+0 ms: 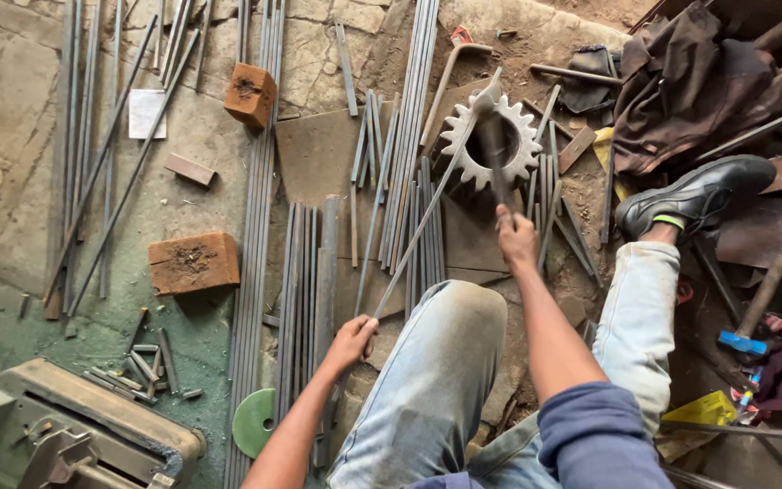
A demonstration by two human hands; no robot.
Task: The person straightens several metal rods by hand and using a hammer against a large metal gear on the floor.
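Steel rod, thin and long, is closed in the left hand at its near end; its far tip lies across the toothed rim of a large pale gear wheel that sits flat on the floor. Right hand is wrapped tight on the handle of a hammer; the head is motion-blurred over the gear's hub, so its exact contact point cannot be told. Judgement: for a clean blow the rod tip should stay seated against the gear rim, the left hand's grip kept low and steady well back from the strike zone, and the swing kept short so the head lands on the rod and not on the teeth. Rod looks springy; a glancing hit could make it skip off the rim. Surroundings: bundles of grey rods lie side by side left of the left knee, more rods run up beside the gear, and short bars crowd its right edge, near enough to catch a stray swing. Two brick blocks stand well apart on the left. A green disc lies near the left forearm. A second hammer with a blue head rests right of the right leg, and a black shoe is planted near the gear.
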